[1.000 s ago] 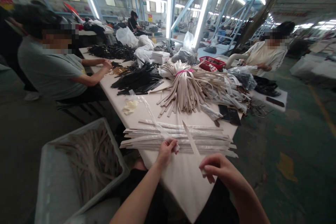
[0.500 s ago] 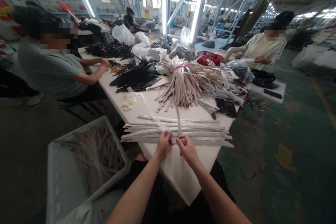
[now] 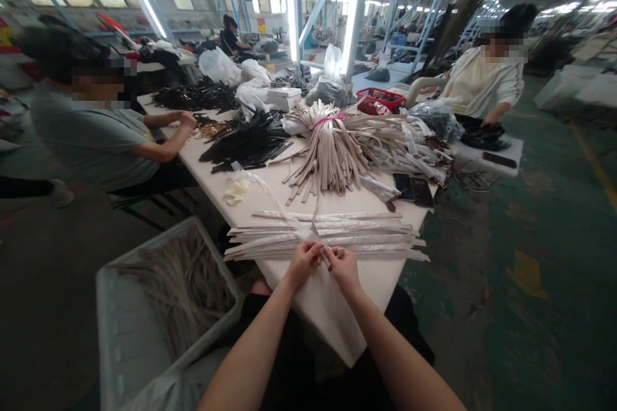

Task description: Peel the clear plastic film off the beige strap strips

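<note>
Over the near end of the table, my left hand (image 3: 303, 264) and my right hand (image 3: 341, 268) meet, both closed in a pinch. A thin beige strap (image 3: 316, 209) runs down from the bundle to my right fingers. My left fingers grip the end of a clear plastic strip (image 3: 277, 205), which trails away to the upper left. Strap and plastic come together at the fingertips, which partly hide both ends. Just beyond my hands, several plastic-covered straps (image 3: 376, 241) lie side by side across the table. Behind them is a big beige strap bundle (image 3: 332, 160) tied with a pink band.
A white bin (image 3: 108, 308) of loose beige straps stands at my left. Black straps (image 3: 250, 141), two dark phones (image 3: 413, 189) and a red basket (image 3: 385, 97) lie farther up the table (image 3: 337, 327). One person (image 3: 96, 135) sits at left, another (image 3: 475, 87) at right.
My hands have drawn closer together, and the strap between them has turned more edge-on. The person at right has reached down to the black pile. My view has shifted slightly.
</note>
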The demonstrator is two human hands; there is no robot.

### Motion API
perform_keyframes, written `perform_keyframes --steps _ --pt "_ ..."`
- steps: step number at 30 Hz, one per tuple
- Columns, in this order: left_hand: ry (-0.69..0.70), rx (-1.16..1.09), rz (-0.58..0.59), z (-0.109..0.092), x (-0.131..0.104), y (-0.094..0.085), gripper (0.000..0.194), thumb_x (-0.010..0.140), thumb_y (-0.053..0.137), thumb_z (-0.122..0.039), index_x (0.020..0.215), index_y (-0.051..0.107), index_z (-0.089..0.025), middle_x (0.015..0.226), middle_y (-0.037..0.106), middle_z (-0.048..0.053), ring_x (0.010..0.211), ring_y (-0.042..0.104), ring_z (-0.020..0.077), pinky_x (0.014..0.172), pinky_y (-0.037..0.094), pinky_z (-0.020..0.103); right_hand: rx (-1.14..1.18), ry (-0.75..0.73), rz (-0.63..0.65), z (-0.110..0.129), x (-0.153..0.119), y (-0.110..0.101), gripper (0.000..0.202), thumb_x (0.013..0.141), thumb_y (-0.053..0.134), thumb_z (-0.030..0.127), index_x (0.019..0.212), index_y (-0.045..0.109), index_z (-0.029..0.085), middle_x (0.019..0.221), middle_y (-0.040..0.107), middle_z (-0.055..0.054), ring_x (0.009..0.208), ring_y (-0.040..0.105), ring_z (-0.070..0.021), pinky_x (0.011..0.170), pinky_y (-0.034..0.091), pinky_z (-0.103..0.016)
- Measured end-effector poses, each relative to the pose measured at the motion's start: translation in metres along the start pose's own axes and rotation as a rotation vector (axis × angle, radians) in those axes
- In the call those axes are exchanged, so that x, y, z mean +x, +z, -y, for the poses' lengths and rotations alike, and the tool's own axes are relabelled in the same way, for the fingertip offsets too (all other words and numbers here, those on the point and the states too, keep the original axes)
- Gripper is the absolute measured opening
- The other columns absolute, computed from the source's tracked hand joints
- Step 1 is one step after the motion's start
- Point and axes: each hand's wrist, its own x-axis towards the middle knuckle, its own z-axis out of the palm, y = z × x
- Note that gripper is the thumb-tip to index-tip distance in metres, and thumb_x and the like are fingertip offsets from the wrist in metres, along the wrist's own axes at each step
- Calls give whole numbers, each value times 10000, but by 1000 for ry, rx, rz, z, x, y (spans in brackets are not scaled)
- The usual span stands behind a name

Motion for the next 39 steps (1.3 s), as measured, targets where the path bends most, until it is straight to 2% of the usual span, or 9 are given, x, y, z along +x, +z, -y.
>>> perform_keyframes --steps 9,14,17,20,23,26,28,32,39 --pt "-21 -35 61 -9 1 1 293 715 841 -339 813 704 -99 687 613 34 572 503 87 551 360 214 -93 -20 1 -1 10 0 537 855 560 637 602 601 166 494 536 -13 443 470 -123 448 379 -234" --pt "-7 -107 13 -9 3 -2 298 714 840 -350 744 659 -115 638 581 11 562 504 85 538 356 204 -4 78 63 11 6 -8 373 831 597 555 895 587 188 654 601 5 487 502 -124 482 467 -246" --pt "-12 -161 -20 -9 3 -4 303 706 844 -347 762 644 -126 637 575 0 561 507 83 549 376 205 100 58 176 20 0 -16 270 881 510 465 934 556 204 738 620 -2 573 578 -140 599 538 -286" --pt "-5 -197 -31 -9 3 -4 295 705 846 -324 792 646 -126 671 590 6 583 520 85 578 404 212 -32 -46 208 24 -4 -24 283 924 472 440 945 605 191 746 656 -30 703 659 -185 697 531 -301" --pt "-1 -221 -21 -9 3 -3 280 715 839 -308 821 659 -121 689 598 10 586 517 81 573 401 208 -213 -93 183 23 -6 -28 337 966 432 449 1037 634 189 659 656 -16 650 648 -186 683 494 -289" --pt "6 -230 -35 -8 4 -4 276 709 845 -291 839 670 -121 712 609 14 588 516 78 565 398 204 -333 -82 179 19 -7 -28 358 984 383 441 913 638 200 557 575 13 534 565 -167 587 430 -267" --pt "5 -219 -53 -7 4 -4 277 704 849 -289 842 677 -121 715 613 16 591 517 78 564 399 204 -356 -99 177 17 -9 -25 350 982 365 396 853 629 206 572 548 14 555 547 -167 573 402 -262" --pt "6 -222 -51 -5 4 -5 268 704 849 -280 850 687 -124 699 608 9 593 517 76 574 405 200 -348 -109 195 16 -10 -21 318 971 352 321 845 622 209 588 541 16 582 540 -169 599 390 -267" --pt "14 -217 -37 -4 4 -5 252 713 841 -286 841 694 -127 695 615 12 585 524 84 608 442 233 -469 -101 237 13 -4 -18 299 962 397 303 863 660 201 592 585 7 598 562 -170 615 373 -266"
